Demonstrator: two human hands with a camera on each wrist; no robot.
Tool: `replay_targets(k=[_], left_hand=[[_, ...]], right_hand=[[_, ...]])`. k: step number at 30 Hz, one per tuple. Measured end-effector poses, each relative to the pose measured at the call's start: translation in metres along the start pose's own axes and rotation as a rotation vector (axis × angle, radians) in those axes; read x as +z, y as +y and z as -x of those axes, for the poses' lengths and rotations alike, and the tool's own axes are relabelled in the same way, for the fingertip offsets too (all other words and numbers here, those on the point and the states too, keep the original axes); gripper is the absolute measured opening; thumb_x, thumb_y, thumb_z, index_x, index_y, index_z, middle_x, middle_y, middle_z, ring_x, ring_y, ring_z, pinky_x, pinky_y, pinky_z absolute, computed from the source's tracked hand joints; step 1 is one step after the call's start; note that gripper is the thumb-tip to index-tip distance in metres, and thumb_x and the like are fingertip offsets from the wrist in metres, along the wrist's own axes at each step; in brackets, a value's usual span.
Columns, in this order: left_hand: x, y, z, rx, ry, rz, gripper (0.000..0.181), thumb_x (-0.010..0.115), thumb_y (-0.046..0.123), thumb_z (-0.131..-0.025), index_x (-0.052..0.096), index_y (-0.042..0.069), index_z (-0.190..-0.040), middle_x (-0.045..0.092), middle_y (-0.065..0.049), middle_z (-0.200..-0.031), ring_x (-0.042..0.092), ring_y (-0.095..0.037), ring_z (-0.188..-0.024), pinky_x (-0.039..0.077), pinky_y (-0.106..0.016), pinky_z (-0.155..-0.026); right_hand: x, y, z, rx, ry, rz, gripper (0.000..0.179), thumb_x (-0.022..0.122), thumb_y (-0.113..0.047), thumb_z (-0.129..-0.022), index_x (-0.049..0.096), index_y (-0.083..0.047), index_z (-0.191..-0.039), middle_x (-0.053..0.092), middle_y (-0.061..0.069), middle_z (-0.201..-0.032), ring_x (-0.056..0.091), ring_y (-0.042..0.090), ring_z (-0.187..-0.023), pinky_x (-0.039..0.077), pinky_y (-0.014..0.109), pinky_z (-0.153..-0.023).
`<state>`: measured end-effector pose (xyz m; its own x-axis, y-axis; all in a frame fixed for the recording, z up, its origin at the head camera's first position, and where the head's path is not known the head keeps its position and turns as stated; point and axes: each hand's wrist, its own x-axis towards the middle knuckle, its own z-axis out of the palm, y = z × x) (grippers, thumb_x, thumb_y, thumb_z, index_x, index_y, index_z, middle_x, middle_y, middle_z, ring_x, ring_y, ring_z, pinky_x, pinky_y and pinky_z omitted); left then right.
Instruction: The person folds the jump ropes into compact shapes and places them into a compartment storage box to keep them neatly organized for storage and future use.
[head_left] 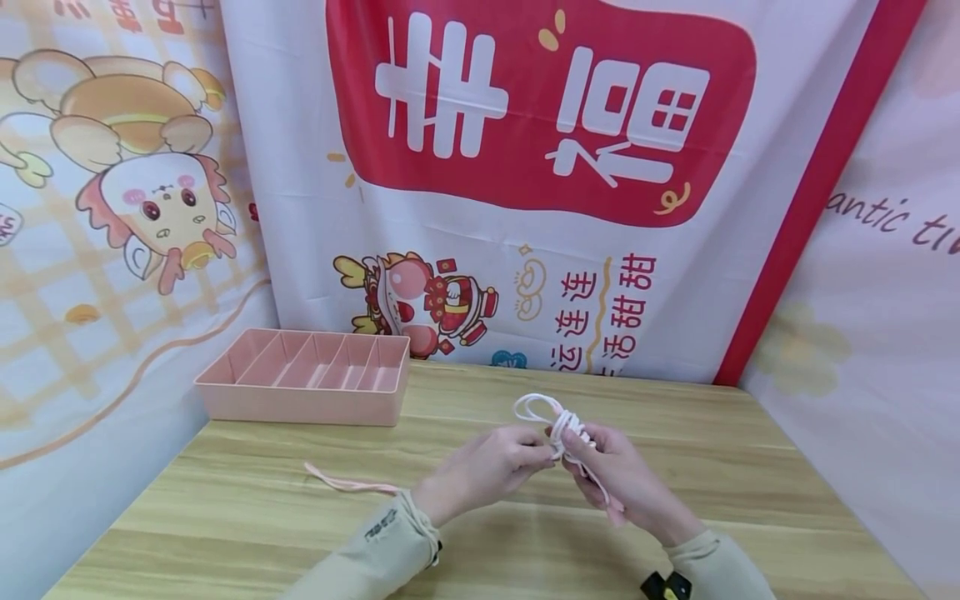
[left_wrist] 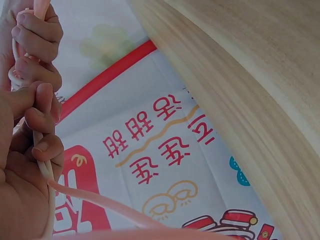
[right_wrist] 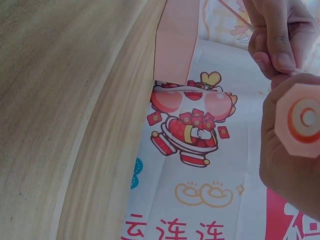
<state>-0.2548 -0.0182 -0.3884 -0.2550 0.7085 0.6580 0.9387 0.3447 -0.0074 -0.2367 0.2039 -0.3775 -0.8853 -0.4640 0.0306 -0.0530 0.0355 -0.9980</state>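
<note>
A jump rope with white and pink cord is wound into a bundle (head_left: pixel 567 427) above the table, a loose white loop sticking out at its top left. My right hand (head_left: pixel 626 477) grips this bundle, thumb across the coils. Past its palm juts a pink octagonal handle (right_wrist: pixel 296 131), seen end-on in the right wrist view. Right beside the coils, the left hand (head_left: pixel 501 463) pinches the cord with curled fingers. From that hand a pink length of cord (left_wrist: pixel 95 198) trails away, and a pink stretch (head_left: pixel 347 483) shows left of the left forearm in the head view.
At the table's back left stands a pink divided tray (head_left: pixel 303 404). Printed cloths (head_left: pixel 300 200) hang behind and along both sides of the wooden table (head_left: pixel 712 450). A black and yellow object (head_left: pixel 666 586) sits by the right sleeve.
</note>
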Motion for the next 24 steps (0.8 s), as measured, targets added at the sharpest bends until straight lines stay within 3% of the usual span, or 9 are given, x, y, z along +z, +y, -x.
replay_targets(k=[6, 12, 20, 24], left_hand=[[0.000, -0.001, 0.001, -0.003, -0.003, -0.009, 0.011, 0.072, 0.014, -0.092, 0.076, 0.014, -0.103, 0.063, 0.001, -0.090, 0.056, -0.004, -0.074, 0.045, -0.008, -0.069], [-0.001, -0.007, 0.002, -0.041, -0.001, 0.143, 0.017, 0.071, 0.007, -0.091, 0.075, 0.008, -0.108, 0.066, -0.003, -0.091, 0.058, -0.004, -0.076, 0.045, -0.008, -0.072], [-0.002, -0.014, 0.007, -0.122, -0.082, 0.198, 0.017, 0.071, 0.007, -0.091, 0.075, 0.006, -0.107, 0.067, -0.002, -0.089, 0.059, -0.001, -0.076, 0.046, -0.008, -0.070], [-0.003, -0.017, 0.009, -0.209, -0.141, 0.257, 0.016, 0.070, 0.006, -0.092, 0.075, 0.005, -0.106, 0.070, -0.003, -0.092, 0.060, -0.001, -0.078, 0.047, -0.009, -0.070]], right_hand=[[0.005, -0.002, 0.000, 0.013, 0.080, 0.003, 0.049, 0.060, -0.038, -0.099, 0.056, 0.004, -0.122, 0.048, 0.007, -0.063, 0.037, 0.012, -0.038, 0.030, 0.022, -0.034], [0.007, -0.002, 0.000, -0.020, 0.119, -0.030, 0.047, 0.061, -0.037, -0.098, 0.056, 0.003, -0.123, 0.048, 0.006, -0.062, 0.038, 0.011, -0.038, 0.031, 0.023, -0.034], [-0.004, -0.002, 0.001, -0.107, -0.053, -0.145, 0.036, 0.046, -0.030, -0.106, 0.060, -0.002, -0.125, 0.051, 0.002, -0.065, 0.042, 0.006, -0.040, 0.034, 0.020, -0.034], [-0.007, -0.005, 0.002, -0.144, -0.149, -0.171, 0.038, 0.041, -0.026, -0.108, 0.057, -0.001, -0.131, 0.054, 0.001, -0.070, 0.044, 0.006, -0.043, 0.036, 0.020, -0.037]])
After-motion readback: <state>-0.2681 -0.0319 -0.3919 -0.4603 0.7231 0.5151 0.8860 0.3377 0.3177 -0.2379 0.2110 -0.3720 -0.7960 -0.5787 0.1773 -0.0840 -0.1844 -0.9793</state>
